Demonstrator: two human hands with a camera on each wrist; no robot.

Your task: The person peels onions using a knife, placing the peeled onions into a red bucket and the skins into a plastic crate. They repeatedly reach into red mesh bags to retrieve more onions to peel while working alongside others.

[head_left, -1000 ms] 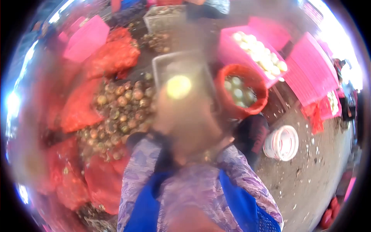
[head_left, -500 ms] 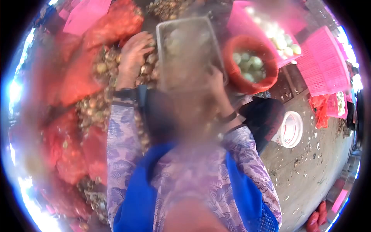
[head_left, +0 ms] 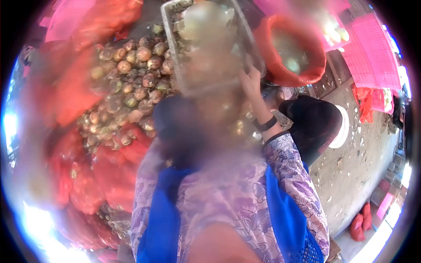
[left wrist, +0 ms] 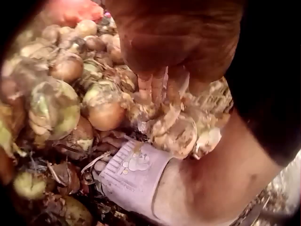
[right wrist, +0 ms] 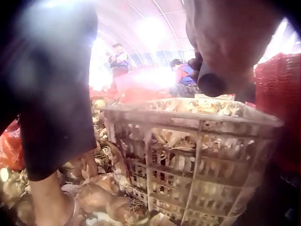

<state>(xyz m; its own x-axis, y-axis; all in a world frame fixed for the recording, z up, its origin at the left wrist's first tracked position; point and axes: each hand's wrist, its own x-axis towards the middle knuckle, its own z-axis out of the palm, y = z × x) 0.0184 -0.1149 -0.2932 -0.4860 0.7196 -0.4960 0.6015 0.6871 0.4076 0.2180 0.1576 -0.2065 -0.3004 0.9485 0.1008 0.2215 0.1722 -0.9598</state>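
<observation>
My left hand (left wrist: pixel 178 37) points its fingers down at a papery-skinned onion (left wrist: pixel 174 134), the fingertips right at its loose skin; whether they hold it I cannot tell. A blur covers this hand in the head view. Below it is a foot in a lilac slipper (left wrist: pixel 134 169). My right hand (head_left: pixel 251 81), wearing a dark wristband, is at the near right of the grey crate (head_left: pixel 173 48). In the right wrist view its fingers curl round a tool with a dark, rounded handle end (right wrist: pixel 211 84); the rest of the tool is hidden. Onion skins (right wrist: pixel 171 136) fill the crate.
Unpeeled onions (head_left: pixel 140 74) lie heaped at left, beside red mesh sacks (head_left: pixel 101 175). Right of the crate stands an orange-red basket (head_left: pixel 272 65) with peeled onions. Pink crates (head_left: pixel 372 52) and a white bucket (head_left: pixel 342 127) stand farther right. Two people (right wrist: pixel 120 61) are in the background.
My left hand has left the onion pile and come back towards the body, into the blurred area. The head view has tilted down, so the crate and basket sit higher in it.
</observation>
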